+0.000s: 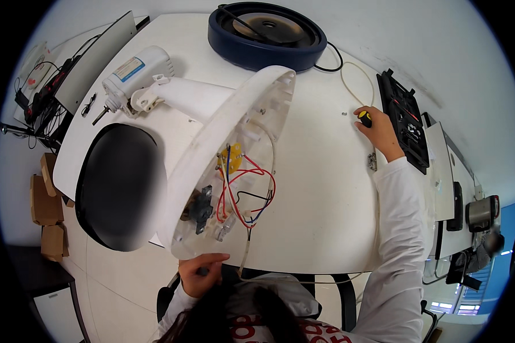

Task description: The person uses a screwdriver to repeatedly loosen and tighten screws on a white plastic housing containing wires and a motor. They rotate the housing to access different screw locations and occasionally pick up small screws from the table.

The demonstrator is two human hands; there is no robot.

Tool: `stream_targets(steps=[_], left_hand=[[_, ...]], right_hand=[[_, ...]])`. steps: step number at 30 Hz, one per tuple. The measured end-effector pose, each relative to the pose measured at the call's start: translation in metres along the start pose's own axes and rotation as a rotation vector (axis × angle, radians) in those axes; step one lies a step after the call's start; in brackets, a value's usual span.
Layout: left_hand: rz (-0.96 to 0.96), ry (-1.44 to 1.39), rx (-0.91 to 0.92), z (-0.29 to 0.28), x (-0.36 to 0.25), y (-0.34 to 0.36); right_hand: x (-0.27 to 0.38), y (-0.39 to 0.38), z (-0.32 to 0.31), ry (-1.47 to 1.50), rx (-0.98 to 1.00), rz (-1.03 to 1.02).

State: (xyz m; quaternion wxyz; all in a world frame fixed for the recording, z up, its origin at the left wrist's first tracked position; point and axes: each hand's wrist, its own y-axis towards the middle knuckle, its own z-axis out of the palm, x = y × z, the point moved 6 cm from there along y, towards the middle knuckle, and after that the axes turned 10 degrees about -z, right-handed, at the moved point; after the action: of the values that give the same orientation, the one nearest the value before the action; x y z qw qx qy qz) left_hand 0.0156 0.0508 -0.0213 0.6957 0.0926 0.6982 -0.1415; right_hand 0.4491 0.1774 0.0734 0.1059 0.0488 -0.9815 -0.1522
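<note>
A white fan base [203, 134] lies tipped on its side on the white table, its hollow underside facing right. Inside it are red, blue, black and white wires [273, 182], a yellow switch plate [230, 159] and a dark grey part [201, 209]. Its stem runs to a white motor housing [137, 74] with a bare shaft. My left hand [201, 274] is just below the base's lower rim, fingers partly stretched, nothing visible in it; whether it touches the rim I cannot tell. My right hand [383, 134] grips a yellow-and-black screwdriver [365, 118]; its shank is hidden.
A black tool case [403, 123] lies open at the table's right edge, with small metal pieces [372, 162] near it. At the back stands a dark blue round device [263, 48] with a cable. A black rounded panel [120, 188] lies left of the base. A pale cord [309, 282] crosses near my lap.
</note>
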Motion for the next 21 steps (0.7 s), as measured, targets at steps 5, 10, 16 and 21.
stream_targets(steps=[5,10,16,21], left_hand=[[-0.035,-0.013,0.05,-0.002,0.003,-0.001],[-0.041,-0.002,0.096,-0.003,0.009,-0.003],[-0.048,-0.019,0.108,-0.003,0.011,-0.005],[-0.054,-0.046,0.11,-0.002,0.011,-0.005]], right_hand=[[-0.017,0.018,0.018,0.06,0.071,0.094],[-0.031,0.024,0.025,0.075,0.097,0.11],[-0.025,0.027,0.027,0.091,0.12,0.142],[-0.022,0.027,0.027,0.113,0.116,0.132]])
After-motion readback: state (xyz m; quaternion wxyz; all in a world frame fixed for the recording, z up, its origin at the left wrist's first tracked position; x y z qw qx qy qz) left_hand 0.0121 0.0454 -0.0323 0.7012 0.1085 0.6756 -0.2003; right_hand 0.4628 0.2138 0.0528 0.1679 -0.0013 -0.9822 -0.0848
